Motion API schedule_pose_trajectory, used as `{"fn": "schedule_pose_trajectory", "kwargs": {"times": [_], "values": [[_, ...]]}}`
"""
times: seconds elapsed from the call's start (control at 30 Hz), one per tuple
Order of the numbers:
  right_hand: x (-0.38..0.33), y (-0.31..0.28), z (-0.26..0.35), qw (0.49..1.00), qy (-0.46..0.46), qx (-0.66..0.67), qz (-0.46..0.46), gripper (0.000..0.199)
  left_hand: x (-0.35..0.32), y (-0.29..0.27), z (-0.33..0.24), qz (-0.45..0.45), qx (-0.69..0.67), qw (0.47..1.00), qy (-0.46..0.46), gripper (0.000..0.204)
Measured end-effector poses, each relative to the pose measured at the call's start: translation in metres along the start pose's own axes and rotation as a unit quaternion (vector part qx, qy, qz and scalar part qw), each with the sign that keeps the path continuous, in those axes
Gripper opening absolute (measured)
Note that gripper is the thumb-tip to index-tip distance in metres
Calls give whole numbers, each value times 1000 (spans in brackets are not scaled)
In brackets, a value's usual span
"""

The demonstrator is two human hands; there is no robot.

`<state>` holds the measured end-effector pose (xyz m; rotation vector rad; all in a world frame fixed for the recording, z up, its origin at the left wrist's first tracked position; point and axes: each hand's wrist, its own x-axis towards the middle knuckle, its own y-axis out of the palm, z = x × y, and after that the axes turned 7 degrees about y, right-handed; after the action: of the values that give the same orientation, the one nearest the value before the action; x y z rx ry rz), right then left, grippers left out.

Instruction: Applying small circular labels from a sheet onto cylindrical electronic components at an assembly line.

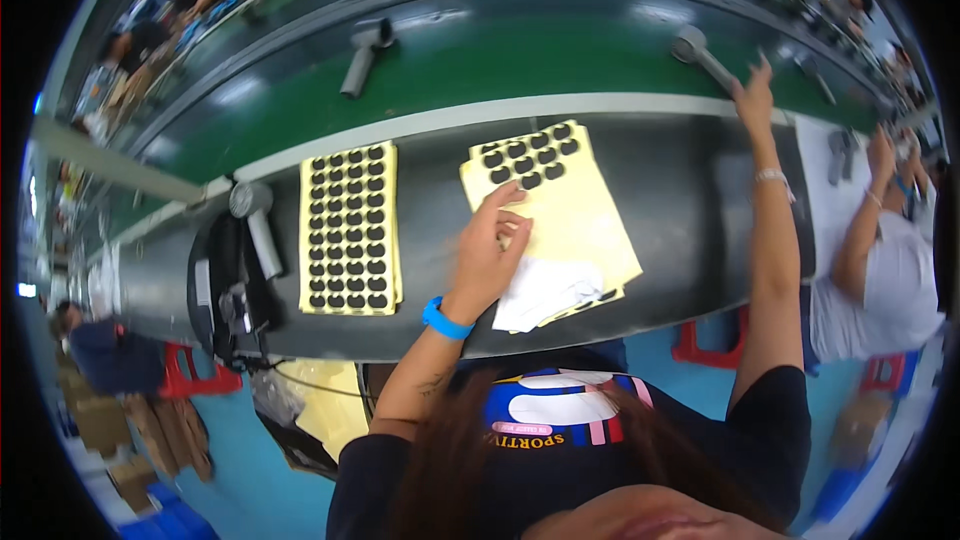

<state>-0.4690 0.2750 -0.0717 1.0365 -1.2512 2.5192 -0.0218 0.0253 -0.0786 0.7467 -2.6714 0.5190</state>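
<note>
My left hand point(492, 245) hovers over a yellow backing sheet point(592, 205) with rows of black rounded stickers point(517, 150) at its far end. Its fingers are half bent and apart, the fingertips close to the nearest stickers; nothing shows in them. My right arm stretches far out to the right over a green conveyor belt. There my right hand point(756, 100), fingers apart and one pointing away, is at the handle end of a grey hair dryer point(706, 60). Whether it touches the handle, I cannot tell. Crumpled white paper point(545, 292) lies on the sheet's near end.
A fuller sticker sheet stack point(348, 230) lies left on the dark table. Beyond it are another hair dryer point(259, 225) and a black bag point(215, 290). The belt point(540, 55) carries more dryers, one point(365, 60) at left. A co-worker point(880, 250) sits at right.
</note>
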Motion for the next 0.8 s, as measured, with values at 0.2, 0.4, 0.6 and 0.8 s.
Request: {"fn": "schedule_pose_trajectory", "kwargs": {"times": [0.2, 0.4, 0.6, 0.8], "values": [[-17, 0, 3, 990, 94, -33, 96, 71, -5, -1, 6, -11, 13, 1000, 2, 45], [-47, -49, 148, 962, -7, 274, 4, 64, -6, -1, 8, -20, -10, 1000, -18, 45], [-124, -96, 240, 917, -210, 337, 30, 75, 1, -2, 1, -7, 62, 997, 48, 50], [-206, -99, 295, 888, -208, 381, 149, 78, 4, 3, -10, -11, 40, 993, 112, 69]]}}
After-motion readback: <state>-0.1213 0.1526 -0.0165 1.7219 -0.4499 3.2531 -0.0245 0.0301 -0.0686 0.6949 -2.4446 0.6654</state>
